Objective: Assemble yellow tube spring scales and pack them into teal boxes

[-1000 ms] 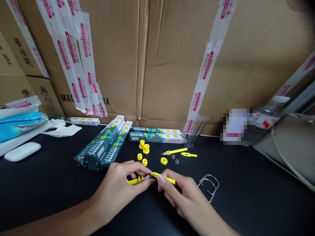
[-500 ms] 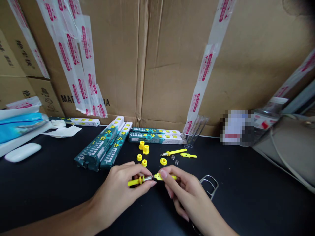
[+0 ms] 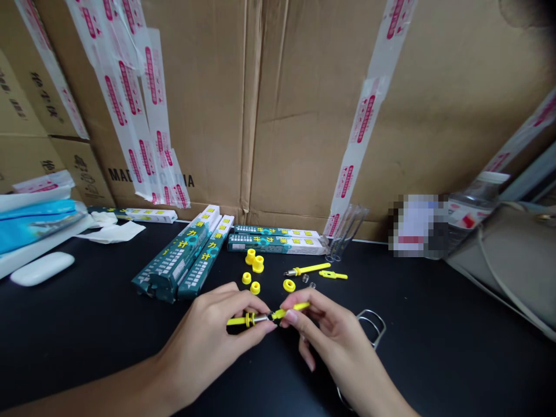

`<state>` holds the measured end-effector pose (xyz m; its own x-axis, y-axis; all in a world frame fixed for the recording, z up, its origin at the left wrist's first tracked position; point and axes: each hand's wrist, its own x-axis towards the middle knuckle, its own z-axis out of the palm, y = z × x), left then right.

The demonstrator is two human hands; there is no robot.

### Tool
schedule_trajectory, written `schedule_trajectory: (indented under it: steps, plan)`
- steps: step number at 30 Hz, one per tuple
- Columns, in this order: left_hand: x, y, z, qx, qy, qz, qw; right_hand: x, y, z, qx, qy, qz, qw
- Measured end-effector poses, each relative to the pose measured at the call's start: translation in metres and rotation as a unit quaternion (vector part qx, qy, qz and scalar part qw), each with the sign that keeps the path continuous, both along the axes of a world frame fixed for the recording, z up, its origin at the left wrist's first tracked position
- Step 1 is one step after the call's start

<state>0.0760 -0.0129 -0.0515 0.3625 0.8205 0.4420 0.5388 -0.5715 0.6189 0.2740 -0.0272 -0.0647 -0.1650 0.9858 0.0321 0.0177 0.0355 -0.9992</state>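
My left hand [image 3: 226, 324] pinches a yellow plastic rod [image 3: 237, 321] with a collar and a silvery metal end, which points right. Opposite it, my right hand [image 3: 319, 324] grips a slim yellow plastic piece [image 3: 299, 307] between thumb and fingers, tilted up to the right. The two parts meet end to end at the left fingertips; whether they are joined I cannot tell. Just beyond lie another yellow rod with a metal tip [image 3: 308, 269], a flat yellow piece [image 3: 333, 274], a yellow ring [image 3: 289, 285], several yellow caps [image 3: 258, 264] and small coil springs [image 3: 306, 278].
Green-and-white printed boxes [image 3: 204, 260] lie left of centre, with more boxes [image 3: 278, 244] against the cardboard wall [image 3: 295, 145]. Clear tubes [image 3: 347, 234] lean behind the parts. A bent metal wire stand [image 3: 379, 327] is beside my right forearm. A bottle [image 3: 471, 208] and bag [image 3: 512, 260] stand right.
My right hand has turned the yellow piece from flat face up to edge-on, its outer end now raised. The left hand keeps its hold almost unmoved.
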Motion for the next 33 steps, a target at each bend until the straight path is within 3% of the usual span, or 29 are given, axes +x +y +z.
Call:
schedule_trajectory:
  steps: [10, 20, 28, 33]
  plan:
    - [-0.002, 0.002, -0.005, 0.077, -0.027, -0.057, 0.995, -0.001, 0.003, 0.004, -0.018, 0.029, -0.001, 0.999]
    - [-0.001, -0.001, -0.009, 0.073, 0.003, -0.025, 0.997, -0.003, 0.005, 0.003, -0.022, 0.090, -0.015, 0.996]
    - [-0.002, -0.002, -0.008, 0.055, 0.021, -0.012, 0.998, 0.006, 0.001, 0.007, 0.048, -0.011, -0.037, 0.998]
    - [-0.003, -0.002, -0.007, 0.061, 0.034, -0.019, 0.997, 0.010, 0.002, 0.010, 0.054, -0.034, -0.052, 0.997]
